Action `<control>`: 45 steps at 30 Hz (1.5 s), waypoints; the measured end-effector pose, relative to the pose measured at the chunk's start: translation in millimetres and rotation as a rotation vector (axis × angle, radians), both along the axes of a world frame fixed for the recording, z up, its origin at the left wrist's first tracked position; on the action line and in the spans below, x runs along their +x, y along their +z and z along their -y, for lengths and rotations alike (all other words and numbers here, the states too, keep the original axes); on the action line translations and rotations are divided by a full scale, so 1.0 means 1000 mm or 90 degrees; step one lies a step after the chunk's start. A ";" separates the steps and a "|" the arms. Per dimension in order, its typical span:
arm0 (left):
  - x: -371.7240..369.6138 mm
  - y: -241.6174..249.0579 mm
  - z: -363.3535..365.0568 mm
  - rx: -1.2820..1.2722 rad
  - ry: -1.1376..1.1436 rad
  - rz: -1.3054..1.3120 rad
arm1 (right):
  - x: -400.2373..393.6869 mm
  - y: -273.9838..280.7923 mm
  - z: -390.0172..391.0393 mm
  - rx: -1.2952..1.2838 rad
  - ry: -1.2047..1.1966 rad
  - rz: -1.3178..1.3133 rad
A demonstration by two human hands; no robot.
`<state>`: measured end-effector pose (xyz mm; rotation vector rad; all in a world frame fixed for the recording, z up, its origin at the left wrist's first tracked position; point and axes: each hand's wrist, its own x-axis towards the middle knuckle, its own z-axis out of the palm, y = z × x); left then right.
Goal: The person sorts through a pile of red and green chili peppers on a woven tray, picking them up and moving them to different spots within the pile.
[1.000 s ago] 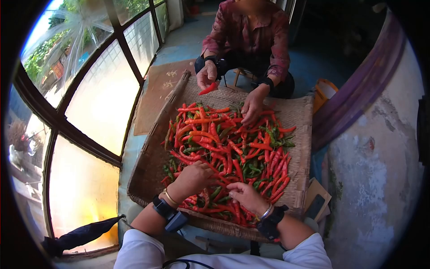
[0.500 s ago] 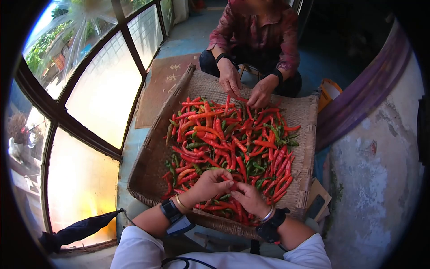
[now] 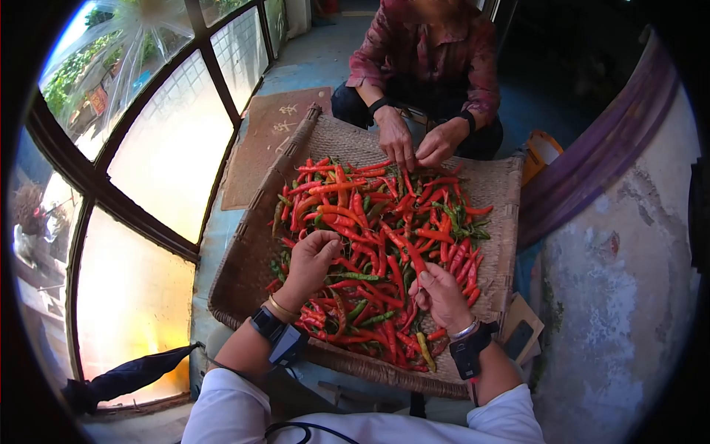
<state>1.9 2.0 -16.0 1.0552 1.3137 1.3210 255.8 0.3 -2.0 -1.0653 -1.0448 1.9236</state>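
Observation:
Red peppers (image 3: 362, 214), with some green ones among them, lie in a pile in a woven basket (image 3: 497, 244). Above the left part of the pile is my left hand (image 3: 314, 263), its fingers pinched together; whether something small is between them is hidden. My right hand (image 3: 440, 296) grips a red pepper (image 3: 415, 257) by its lower end, over the right part of the pile. A yellowish-green pepper (image 3: 425, 351) rests near the basket's front side, below my right hand.
Across the basket a person (image 3: 436, 66) sits with both hands over the pile's far edge. Windows (image 3: 140, 222) run along the left. A folded dark umbrella (image 3: 140, 377) is at lower left, a purple cloth (image 3: 592, 170) at right, beside a worn wall.
My hands have moved apart, the left one up and left, the right one to the right with a red pepper. The other person's hands have shifted slightly and closer together.

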 end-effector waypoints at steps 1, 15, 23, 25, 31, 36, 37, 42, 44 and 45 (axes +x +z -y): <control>-0.005 -0.007 -0.006 0.036 0.028 -0.025 | 0.001 0.009 -0.006 0.040 -0.083 -0.107; -0.008 -0.003 -0.011 0.171 0.099 -0.711 | -0.002 -0.009 0.008 -0.061 -0.027 -0.080; -0.020 -0.008 -0.017 0.115 -0.026 -0.757 | -0.006 -0.013 0.013 -0.074 0.033 -0.017; -0.021 -0.010 -0.018 0.135 -0.032 -0.789 | -0.007 -0.013 0.014 -0.077 0.040 -0.010; -0.013 0.002 -0.012 0.103 -0.060 -0.905 | -0.009 -0.017 0.015 -0.075 0.056 0.004; -0.021 0.001 -0.012 0.137 -0.161 -0.963 | -0.010 -0.020 0.016 -0.070 0.071 0.009; -0.021 0.002 -0.012 0.138 -0.205 -0.982 | -0.010 -0.019 0.017 -0.074 0.081 0.018; -0.006 0.013 0.001 0.175 -0.241 -0.922 | -0.012 -0.022 0.017 -0.066 0.103 0.041; 0.004 0.017 0.009 0.263 -0.225 -0.793 | -0.015 -0.021 0.019 -0.057 0.112 0.075; 0.010 0.019 0.013 0.262 -0.226 -0.794 | -0.016 -0.020 0.020 -0.058 0.112 0.074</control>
